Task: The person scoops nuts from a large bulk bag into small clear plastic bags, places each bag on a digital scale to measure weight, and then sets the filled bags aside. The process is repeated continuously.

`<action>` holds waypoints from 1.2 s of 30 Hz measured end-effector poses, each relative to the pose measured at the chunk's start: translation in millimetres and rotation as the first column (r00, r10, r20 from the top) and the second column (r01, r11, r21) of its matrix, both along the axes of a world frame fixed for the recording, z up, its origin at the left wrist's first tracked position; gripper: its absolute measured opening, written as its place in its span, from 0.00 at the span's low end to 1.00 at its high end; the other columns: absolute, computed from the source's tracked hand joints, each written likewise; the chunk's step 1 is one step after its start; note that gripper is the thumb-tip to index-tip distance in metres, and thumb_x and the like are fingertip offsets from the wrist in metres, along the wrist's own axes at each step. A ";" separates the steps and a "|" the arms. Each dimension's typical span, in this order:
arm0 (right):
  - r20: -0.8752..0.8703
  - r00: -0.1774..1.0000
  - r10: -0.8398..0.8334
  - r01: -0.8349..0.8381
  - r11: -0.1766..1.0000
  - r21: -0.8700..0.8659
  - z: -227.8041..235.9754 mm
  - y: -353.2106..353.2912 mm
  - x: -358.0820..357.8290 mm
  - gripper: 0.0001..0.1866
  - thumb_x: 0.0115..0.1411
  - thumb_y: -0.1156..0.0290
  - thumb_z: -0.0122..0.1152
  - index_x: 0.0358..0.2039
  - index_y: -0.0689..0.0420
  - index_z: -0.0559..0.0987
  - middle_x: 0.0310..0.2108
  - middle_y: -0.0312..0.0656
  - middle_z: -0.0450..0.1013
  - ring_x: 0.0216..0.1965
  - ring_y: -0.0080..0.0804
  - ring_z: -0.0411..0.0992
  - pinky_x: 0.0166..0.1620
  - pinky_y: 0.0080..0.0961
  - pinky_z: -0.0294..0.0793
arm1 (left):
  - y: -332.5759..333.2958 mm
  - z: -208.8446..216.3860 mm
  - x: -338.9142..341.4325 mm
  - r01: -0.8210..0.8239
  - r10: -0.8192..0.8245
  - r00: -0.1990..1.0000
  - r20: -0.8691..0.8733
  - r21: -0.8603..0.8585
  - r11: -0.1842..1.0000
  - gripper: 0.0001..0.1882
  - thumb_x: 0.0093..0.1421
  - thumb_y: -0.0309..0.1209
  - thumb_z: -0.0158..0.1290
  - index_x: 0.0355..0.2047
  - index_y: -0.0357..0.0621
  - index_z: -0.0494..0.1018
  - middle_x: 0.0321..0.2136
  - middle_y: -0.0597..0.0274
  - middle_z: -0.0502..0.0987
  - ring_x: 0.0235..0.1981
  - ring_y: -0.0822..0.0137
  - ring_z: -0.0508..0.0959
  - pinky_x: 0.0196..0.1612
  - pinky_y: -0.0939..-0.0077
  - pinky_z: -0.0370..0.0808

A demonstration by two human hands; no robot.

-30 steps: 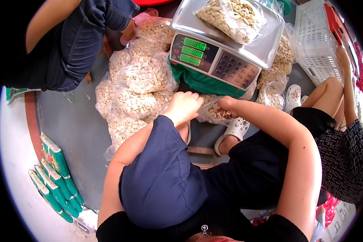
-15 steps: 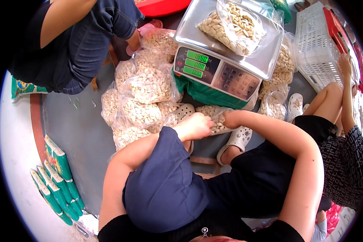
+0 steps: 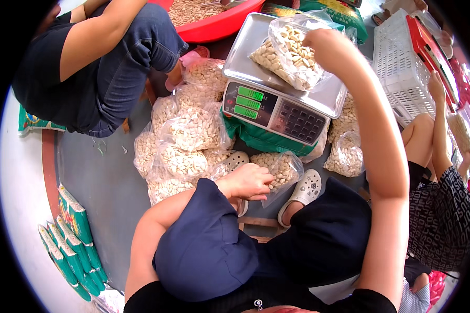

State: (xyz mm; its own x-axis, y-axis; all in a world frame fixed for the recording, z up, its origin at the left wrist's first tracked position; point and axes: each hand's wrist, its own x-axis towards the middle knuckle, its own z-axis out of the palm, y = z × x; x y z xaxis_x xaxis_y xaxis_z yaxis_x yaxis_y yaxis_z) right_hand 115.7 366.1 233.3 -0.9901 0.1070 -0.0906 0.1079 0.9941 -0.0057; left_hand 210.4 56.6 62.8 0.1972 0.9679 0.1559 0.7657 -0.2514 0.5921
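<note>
A clear plastic bag of pale seeds (image 3: 292,55), resembling pumpkin seeds, lies tilted on the steel pan of a digital scale (image 3: 277,110). My right hand (image 3: 331,48) reaches across to this bag, its curled fingers gripping the plastic film near the upper right. Low between my feet sits another bag of pale seeds (image 3: 281,169), its loose plastic spread toward me. My left hand (image 3: 250,181) is beside it, fingers bent and closed at the film's near-left edge; the fingertips' hold is partly hidden. The scale's green displays are lit.
Several filled seed bags (image 3: 190,128) are heaped left of the scale, with more at its right (image 3: 345,154). A red basin (image 3: 219,26) of nuts stands behind. One person sits at left, another at right beside a white crate (image 3: 402,65). Green packs (image 3: 73,250) lie at lower left.
My right hand has left the bag between my feet and moved up and forward to the bag on the scale. My left hand stays low by the nearer bag.
</note>
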 end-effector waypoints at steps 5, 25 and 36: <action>-0.182 0.969 -0.168 0.199 0.965 0.169 -99.9 -15.1 -37.8 0.17 0.59 0.72 0.49 0.50 0.58 0.70 0.47 0.51 0.73 0.45 0.49 0.76 0.47 0.43 0.75 | -6.6 -3.5 -2.5 -0.091 0.090 0.996 0.018 0.016 0.996 0.10 0.51 0.44 0.59 0.23 0.54 0.74 0.28 0.69 0.70 0.31 0.65 0.73 0.29 0.69 0.71; -0.052 0.985 -0.167 0.126 0.884 -0.450 -33.4 10.2 -34.1 0.16 0.65 0.60 0.50 0.38 0.60 0.76 0.28 0.42 0.72 0.21 0.36 0.72 0.21 0.32 0.71 | -16.9 -10.8 4.3 -0.169 0.169 0.986 -0.010 -0.001 0.986 0.08 0.58 0.44 0.54 0.32 0.62 0.80 0.18 0.69 0.75 0.22 0.63 0.78 0.23 0.67 0.72; 0.684 0.719 0.123 0.624 0.318 -0.714 2.3 -32.1 65.0 0.15 0.63 0.61 0.52 0.47 0.53 0.76 0.31 0.34 0.70 0.17 0.15 0.63 0.16 0.15 0.64 | -12.5 -0.1 8.1 -0.131 0.118 0.991 -0.068 -0.254 0.958 0.14 0.62 0.47 0.48 0.39 0.60 0.79 0.18 0.60 0.77 0.19 0.54 0.77 0.23 0.61 0.72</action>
State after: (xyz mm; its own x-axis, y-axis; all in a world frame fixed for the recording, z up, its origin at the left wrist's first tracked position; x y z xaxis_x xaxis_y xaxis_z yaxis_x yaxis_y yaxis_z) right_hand 180.7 333.9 235.6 -0.6177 -0.1726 -0.7672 0.7001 0.3237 -0.6365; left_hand 218.5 44.1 62.7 0.0740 0.9913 -0.1087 0.8127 0.0033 0.5827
